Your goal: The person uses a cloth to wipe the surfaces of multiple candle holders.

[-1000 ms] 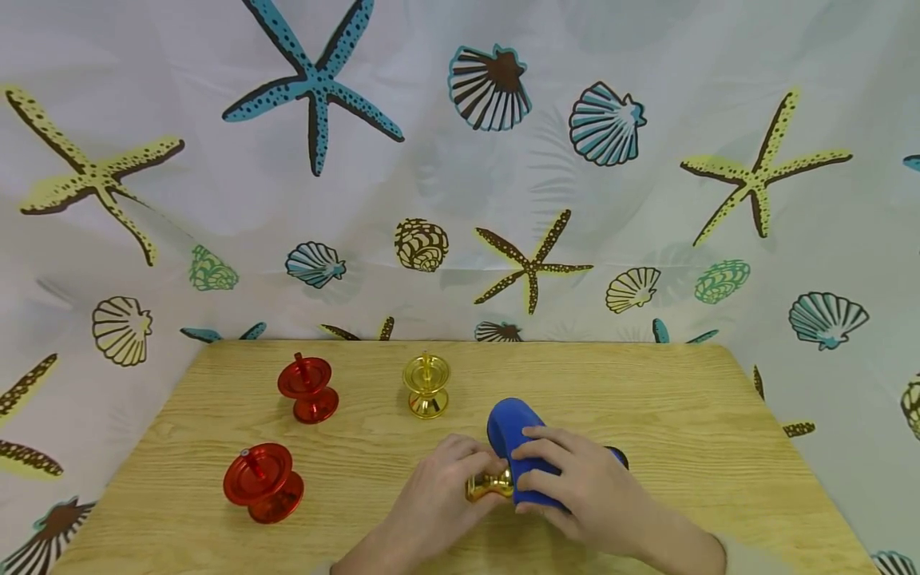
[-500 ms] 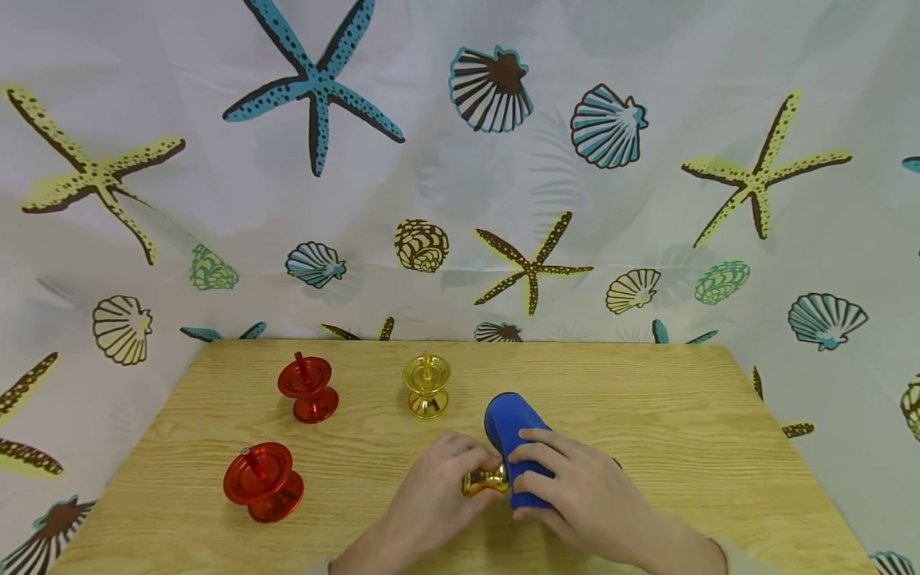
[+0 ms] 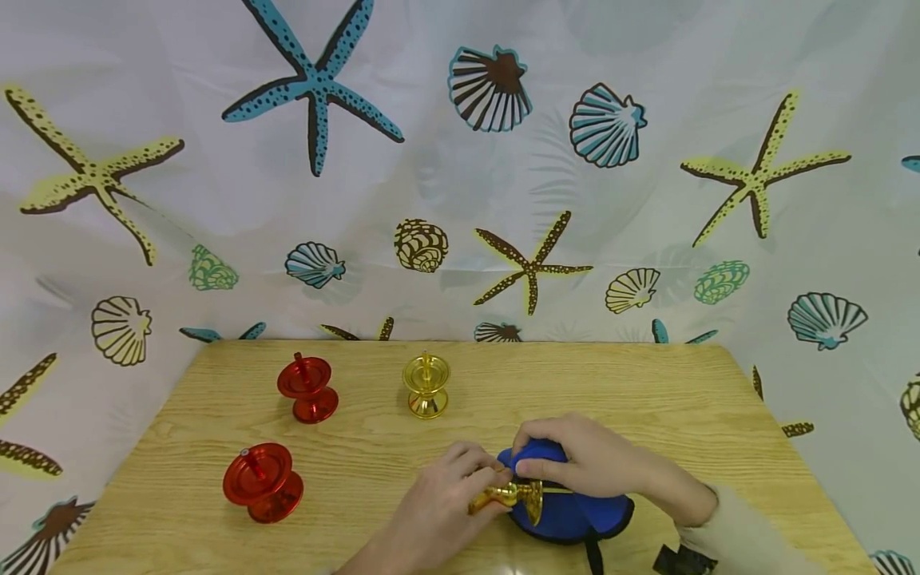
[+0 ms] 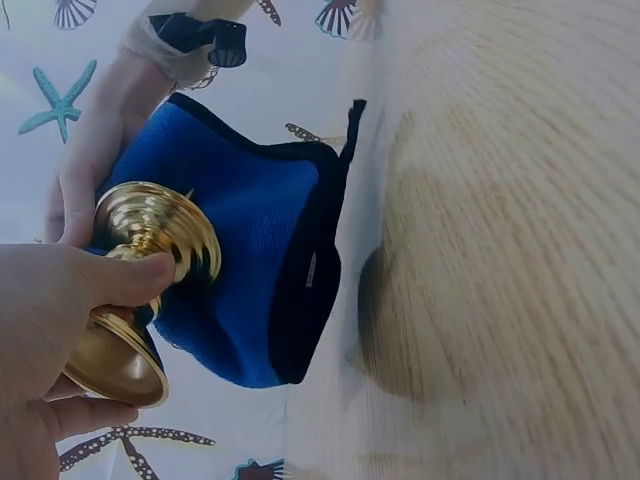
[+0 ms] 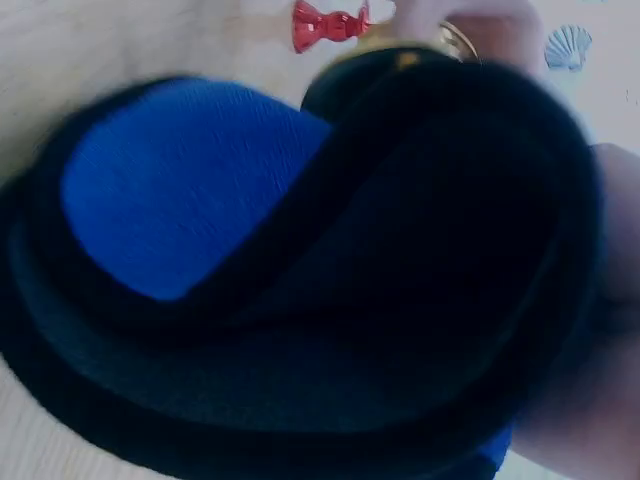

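Observation:
My left hand (image 3: 442,499) grips a shiny gold candle holder (image 3: 530,500) around its stem, tilted on its side with its thin spike pointing right. In the left wrist view its flared cup and hollow base show on either side of my thumb. My right hand (image 3: 592,459) holds a blue cloth mitt (image 3: 564,523) with black edging and a hanging loop, fingers curled over its far part. The cloth lies behind and under the candle holder's spiked end. The mitt's dark opening (image 5: 400,250) fills the right wrist view; the fingertips there are mostly hidden.
A second gold candle holder (image 3: 426,387) stands at the back of the wooden table (image 3: 611,383). Two red candle holders (image 3: 307,389) (image 3: 263,482) stand at the left. Behind hangs a white curtain (image 3: 431,176) printed with shells and starfish.
My right hand has swung the mitt off the candle holder's end, so the gold cup and spike now show. The mitt has turned and opened flatter. My left hand keeps its grip.

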Motion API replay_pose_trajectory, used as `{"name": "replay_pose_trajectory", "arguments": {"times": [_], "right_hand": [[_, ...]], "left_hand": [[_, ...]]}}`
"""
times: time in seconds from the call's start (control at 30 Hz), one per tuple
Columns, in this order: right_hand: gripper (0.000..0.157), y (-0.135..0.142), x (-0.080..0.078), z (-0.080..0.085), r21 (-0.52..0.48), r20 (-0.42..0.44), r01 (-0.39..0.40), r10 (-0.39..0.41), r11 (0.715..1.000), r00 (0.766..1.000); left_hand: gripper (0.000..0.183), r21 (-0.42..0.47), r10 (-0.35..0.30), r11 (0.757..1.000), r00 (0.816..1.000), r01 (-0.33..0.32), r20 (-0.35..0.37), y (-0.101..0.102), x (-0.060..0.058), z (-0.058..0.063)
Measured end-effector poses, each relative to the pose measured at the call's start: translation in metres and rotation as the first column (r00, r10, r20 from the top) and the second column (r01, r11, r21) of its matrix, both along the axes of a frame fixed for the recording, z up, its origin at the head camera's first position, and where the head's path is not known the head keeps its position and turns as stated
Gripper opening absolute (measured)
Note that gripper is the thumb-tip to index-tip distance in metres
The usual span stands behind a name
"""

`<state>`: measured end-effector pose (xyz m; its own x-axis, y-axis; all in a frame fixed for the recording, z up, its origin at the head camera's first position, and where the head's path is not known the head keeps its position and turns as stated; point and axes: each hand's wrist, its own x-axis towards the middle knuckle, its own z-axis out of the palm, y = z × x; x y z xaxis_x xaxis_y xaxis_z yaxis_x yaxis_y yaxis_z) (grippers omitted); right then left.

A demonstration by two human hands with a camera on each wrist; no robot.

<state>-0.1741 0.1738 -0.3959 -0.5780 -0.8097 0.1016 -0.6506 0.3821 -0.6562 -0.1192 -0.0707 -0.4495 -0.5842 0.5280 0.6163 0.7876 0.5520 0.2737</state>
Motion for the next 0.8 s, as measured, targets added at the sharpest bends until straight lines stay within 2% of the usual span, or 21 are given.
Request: {"name": "replay_pose_trajectory", "arguments": {"times": [0.1,0.17,0.27,0.4,0.57,0.67,0.8], "right_hand": [[0.018,0.003,-0.007,-0.001,-0.033,0.116,-0.014,0.018,0.999,0.993],[0.017,0.005,-0.009,-0.003,-0.059,0.143,-0.001,0.009,0.998,0.990],[0.015,0.008,-0.009,-0.004,-0.089,0.126,0.041,-0.030,0.995,0.992],[0.013,0.011,-0.009,-0.004,-0.095,0.083,0.133,-0.125,0.987,0.989],[0.022,0.016,-0.008,0.001,-0.070,0.052,0.230,-0.227,0.971,0.973],[0.026,0.018,-0.007,-0.001,-0.074,0.027,0.295,-0.294,0.953,0.956],[0.021,0.021,-0.008,-0.008,-0.112,0.042,0.406,-0.404,0.907,0.914]], "left_hand": [[0.031,-0.006,-0.004,1.000,1.000,0.004,-0.011,0.001,0.001,0.000],[0.030,-0.012,-0.001,1.000,1.000,0.001,-0.006,0.001,0.002,0.000],[0.029,-0.012,-0.004,1.000,0.999,0.004,0.034,0.001,0.003,0.001],[0.032,0.009,-0.013,1.000,0.998,0.012,0.054,0.000,0.004,0.000],[0.042,0.064,-0.011,0.998,0.999,0.008,0.049,-0.003,0.003,-0.002],[0.043,0.117,0.009,0.993,0.995,-0.020,0.096,-0.004,0.004,-0.003],[0.042,0.209,0.062,0.973,0.983,-0.098,0.176,-0.003,0.004,-0.004]]}}
